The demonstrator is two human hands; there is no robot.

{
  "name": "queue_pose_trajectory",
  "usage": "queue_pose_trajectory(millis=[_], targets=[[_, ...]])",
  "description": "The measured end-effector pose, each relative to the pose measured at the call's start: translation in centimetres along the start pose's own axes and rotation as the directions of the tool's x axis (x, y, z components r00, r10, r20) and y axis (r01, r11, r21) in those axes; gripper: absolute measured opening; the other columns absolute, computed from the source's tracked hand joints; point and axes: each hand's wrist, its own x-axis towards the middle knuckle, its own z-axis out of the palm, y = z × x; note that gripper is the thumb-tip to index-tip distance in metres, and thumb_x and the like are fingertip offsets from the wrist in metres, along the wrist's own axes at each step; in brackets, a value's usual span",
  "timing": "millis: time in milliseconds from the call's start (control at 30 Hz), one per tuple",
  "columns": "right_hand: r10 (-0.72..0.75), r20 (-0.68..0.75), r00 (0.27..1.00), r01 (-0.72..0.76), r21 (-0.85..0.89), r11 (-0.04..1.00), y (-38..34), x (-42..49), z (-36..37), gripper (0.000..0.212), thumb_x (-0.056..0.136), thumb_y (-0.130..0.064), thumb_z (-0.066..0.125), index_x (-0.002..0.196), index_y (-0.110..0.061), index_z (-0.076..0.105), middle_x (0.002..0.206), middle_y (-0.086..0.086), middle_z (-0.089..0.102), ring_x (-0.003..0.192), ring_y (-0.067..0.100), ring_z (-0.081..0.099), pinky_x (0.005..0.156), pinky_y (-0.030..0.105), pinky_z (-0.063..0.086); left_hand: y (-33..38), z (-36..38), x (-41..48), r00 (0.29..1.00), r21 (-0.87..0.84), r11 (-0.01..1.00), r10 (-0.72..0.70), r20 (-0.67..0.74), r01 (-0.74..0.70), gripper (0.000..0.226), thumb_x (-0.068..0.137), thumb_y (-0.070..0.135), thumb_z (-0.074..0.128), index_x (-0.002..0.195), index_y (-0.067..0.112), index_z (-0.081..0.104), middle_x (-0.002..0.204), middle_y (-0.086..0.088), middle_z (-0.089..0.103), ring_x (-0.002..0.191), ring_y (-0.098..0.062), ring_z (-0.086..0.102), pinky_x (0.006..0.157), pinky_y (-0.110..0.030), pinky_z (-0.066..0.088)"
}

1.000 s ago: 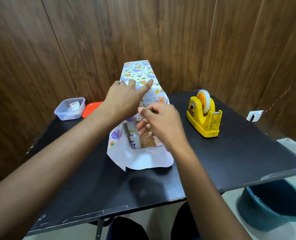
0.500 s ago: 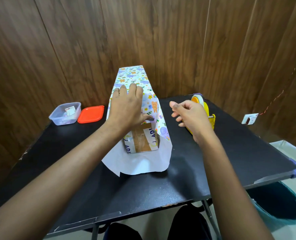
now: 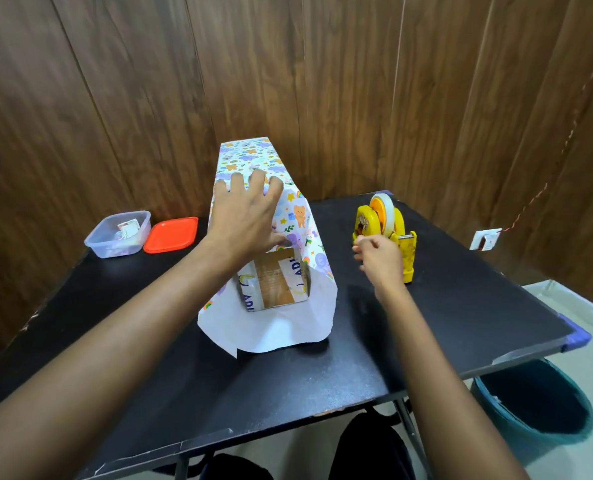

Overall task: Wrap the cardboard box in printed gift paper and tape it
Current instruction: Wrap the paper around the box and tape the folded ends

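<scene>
A long cardboard box (image 3: 274,280) lies on the black table (image 3: 461,306), its bare taped end facing me. Printed gift paper (image 3: 250,155) with bears and clouds is draped over its top and sides, its white underside spreading on the table in front. My left hand (image 3: 245,216) presses flat on the paper on top of the box, fingers spread. My right hand (image 3: 380,256) is at the front of the yellow tape dispenser (image 3: 385,233), fingers curled near the tape end; it is blurred and I cannot tell whether it holds tape.
A clear plastic tub (image 3: 118,233) and its orange lid (image 3: 171,234) sit at the back left of the table. A teal bin (image 3: 534,407) stands on the floor at the right. Wooden wall panels close the back. My knees show under the near table edge.
My right hand left the box's open end and moved right to the tape dispenser. My left hand stayed pressed on the paper, and its fingers spread.
</scene>
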Motion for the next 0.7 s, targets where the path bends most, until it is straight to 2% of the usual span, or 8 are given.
queue_pose_trajectory(millis=[100,167,233,333,433,533,633,700], targets=[[-0.273,-0.365,0.89,0.141,-0.349,0.926,-0.2,1.4,-2.3,0.024,0.095,-0.019,0.045,0.092,-0.003,0.062,0.1,0.013,0.061,0.102,0.03,0.051,0.072,0.034,0.037,0.2,-0.1,0.2,1.0,-0.028,1.0,-0.005,-0.007,0.005,0.088,0.068,0.07,0.062,0.13,0.013,0.034,0.134,-0.015,0.039,0.112,-0.036,0.044,0.086,-0.045,0.038],[-0.355,-0.398,0.846,0.092,-0.547,0.832,-0.2,2.8,-3.9,0.027,0.094,-0.025,0.046,0.104,-0.005,0.063,0.115,0.013,0.056,0.114,0.029,0.044,0.085,0.039,0.039,0.2,-0.1,0.3,1.0,-0.041,0.999,-0.01,-0.002,0.01,0.088,0.068,0.069,0.063,0.13,0.014,0.035,0.135,-0.015,0.038,0.113,-0.036,0.044,0.087,-0.045,0.038],[-0.183,-0.281,0.942,-0.042,-0.641,0.767,0.0,5.0,-4.9,0.039,0.095,-0.034,0.047,0.116,-0.004,0.061,0.129,0.014,0.05,0.127,0.03,0.034,0.099,0.044,0.032,0.2,-0.1,0.4,1.0,-0.047,0.999,-0.015,0.006,0.015,0.089,0.068,0.07,0.063,0.13,0.014,0.034,0.135,-0.014,0.037,0.114,-0.037,0.043,0.089,-0.046,0.038],[0.156,-0.071,0.985,-0.171,-0.489,0.856,-0.4,7.1,-5.9,0.041,0.09,-0.038,0.057,0.111,-0.003,0.063,0.126,0.015,0.056,0.13,0.032,0.037,0.105,0.05,0.034,0.2,-0.1,0.3,1.0,-0.057,0.998,-0.017,0.009,0.017,0.089,0.068,0.071,0.062,0.13,0.014,0.035,0.135,-0.014,0.037,0.115,-0.037,0.043,0.09,-0.048,0.037],[0.148,-0.027,0.989,-0.149,-0.266,0.952,-1.4,7.5,-6.2,0.025,0.083,-0.019,0.07,0.096,0.001,0.065,0.107,0.012,0.061,0.113,0.03,0.055,0.09,0.041,0.045,0.2,-0.1,0.3,1.0,-0.054,0.998,-0.017,0.014,0.017,0.089,0.068,0.071,0.06,0.131,0.014,0.033,0.137,-0.014,0.036,0.117,-0.037,0.042,0.092,-0.048,0.037],[0.16,0.018,0.987,-0.159,-0.047,0.986,-3.0,6.6,-6.9,0.037,0.083,-0.013,0.07,0.114,0.005,0.061,0.118,0.013,0.059,0.11,0.023,0.053,0.08,0.032,0.037,0.1,0.0,0.3,1.0,-0.061,0.998,-0.012,0.016,0.012,0.089,0.069,0.071,0.06,0.131,0.014,0.033,0.138,-0.014,0.036,0.118,-0.037,0.042,0.093,-0.049,0.037],[0.219,0.033,0.975,-0.219,-0.005,0.976,-2.6,6.3,-7.5,0.035,0.085,-0.01,0.067,0.116,0.003,0.06,0.123,0.012,0.059,0.116,0.024,0.053,0.084,0.032,0.037,0.1,0.1,0.3,1.0,-0.069,0.998,-0.006,0.023,0.008,0.09,0.069,0.072,0.06,0.132,0.015,0.032,0.139,-0.014,0.035,0.121,-0.036,0.041,0.095,-0.05,0.036],[0.289,0.03,0.957,-0.288,-0.027,0.957,-1.1,5.7,-7.8,0.015,0.087,-0.008,0.063,0.099,0.001,0.064,0.112,0.012,0.061,0.098,0.021,0.058,0.08,0.027,0.041,0.2,0.2,0.3,1.0,-0.071,0.997,-0.009,0.024,0.01,0.09,0.069,0.072,0.06,0.132,0.015,0.032,0.14,-0.014,0.035,0.121,-0.036,0.041,0.096,-0.05,0.037]])
